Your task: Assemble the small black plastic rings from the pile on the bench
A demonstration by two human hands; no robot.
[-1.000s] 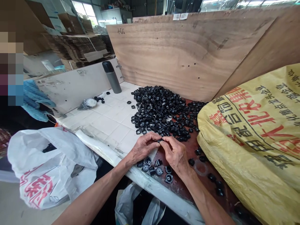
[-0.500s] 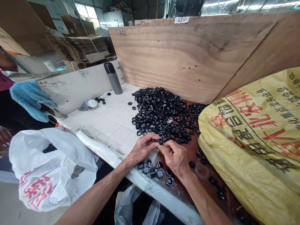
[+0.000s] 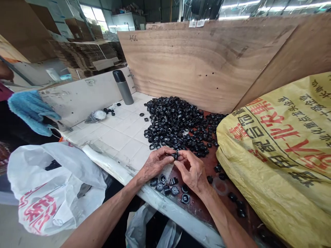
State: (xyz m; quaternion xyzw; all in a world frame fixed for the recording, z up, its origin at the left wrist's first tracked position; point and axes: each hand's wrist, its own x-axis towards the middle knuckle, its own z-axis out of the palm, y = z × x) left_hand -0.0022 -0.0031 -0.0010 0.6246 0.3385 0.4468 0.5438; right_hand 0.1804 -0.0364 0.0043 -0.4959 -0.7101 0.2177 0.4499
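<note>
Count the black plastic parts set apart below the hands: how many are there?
8 black plastic parts, on the brown surface below the left hand and right hand: three at back, four in the middle, one nearest the edge. More may hide under the hands.

The black plastic parts (image 3: pixel 176 125) look glossy, the plywood board (image 3: pixel 196 65) matt and grainy.

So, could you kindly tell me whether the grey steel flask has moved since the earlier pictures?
No, the steel flask keeps the same place against the plywood board; both shift together, so only the view moved.
</note>
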